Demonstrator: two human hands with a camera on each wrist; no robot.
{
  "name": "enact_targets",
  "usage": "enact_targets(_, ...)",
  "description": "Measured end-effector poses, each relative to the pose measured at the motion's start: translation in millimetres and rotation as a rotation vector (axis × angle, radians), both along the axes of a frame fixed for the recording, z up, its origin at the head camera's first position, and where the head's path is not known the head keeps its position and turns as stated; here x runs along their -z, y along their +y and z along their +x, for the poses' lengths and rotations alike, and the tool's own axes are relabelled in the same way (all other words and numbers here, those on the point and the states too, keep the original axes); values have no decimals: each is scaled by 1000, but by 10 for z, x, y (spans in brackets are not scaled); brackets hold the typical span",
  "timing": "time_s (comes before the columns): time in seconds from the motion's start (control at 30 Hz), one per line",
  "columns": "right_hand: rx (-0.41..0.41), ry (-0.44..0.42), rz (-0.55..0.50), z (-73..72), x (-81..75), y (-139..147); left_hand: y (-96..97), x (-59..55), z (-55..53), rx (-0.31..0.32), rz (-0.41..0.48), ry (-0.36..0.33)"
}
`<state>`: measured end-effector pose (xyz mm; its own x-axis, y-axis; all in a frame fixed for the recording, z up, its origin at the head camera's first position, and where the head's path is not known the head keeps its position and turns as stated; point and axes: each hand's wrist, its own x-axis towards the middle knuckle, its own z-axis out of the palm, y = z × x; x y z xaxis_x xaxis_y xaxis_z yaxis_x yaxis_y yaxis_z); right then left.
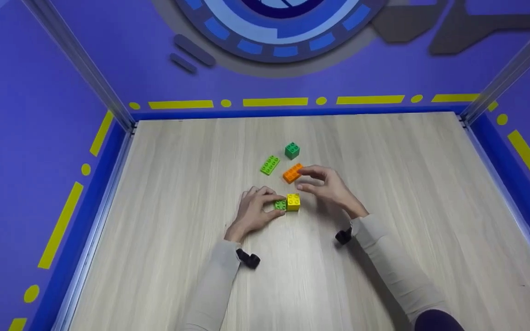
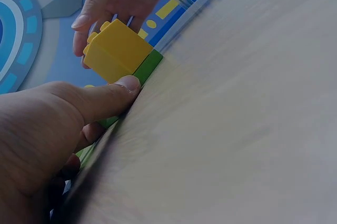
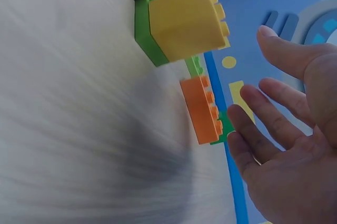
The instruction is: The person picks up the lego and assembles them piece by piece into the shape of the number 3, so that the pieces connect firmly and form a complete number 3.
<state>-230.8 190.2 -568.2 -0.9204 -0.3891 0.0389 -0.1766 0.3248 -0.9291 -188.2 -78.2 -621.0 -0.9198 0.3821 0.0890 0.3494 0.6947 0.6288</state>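
Observation:
A light green toy brick (image 1: pixel 280 205) lies flat on the table, and my left hand (image 1: pixel 256 209) pinches it between thumb and forefinger. On its right end stands a taller yellow brick (image 1: pixel 293 202), which in the right wrist view (image 3: pixel 187 23) rests on top of the green one. My right hand (image 1: pixel 329 186) hovers to the right with fingers relaxed and holds nothing. In the head view its fingertips overlap the end of an orange brick (image 1: pixel 292 173); the right wrist view shows a gap between them.
Behind the hands lie a flat light green brick (image 1: pixel 270 165) and a dark green cube-shaped brick (image 1: pixel 292 151). Blue panels (image 1: pixel 283 87) with yellow marks border the wooden table (image 1: pixel 177 184) at the back and both sides.

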Motion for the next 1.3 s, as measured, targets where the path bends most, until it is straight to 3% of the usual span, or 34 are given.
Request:
enact_targets(0.23,-12,62,69,-121,-4,6,11,-11,-8,0,2,-17)
enact_targets(0.77,-10,100,147,-391,78,-28,14,-15,-15,-3,-29,1)
enact_targets(1.3,-22,33,184,-528,181,-83,13,-5,-8,-5,-18,-3)
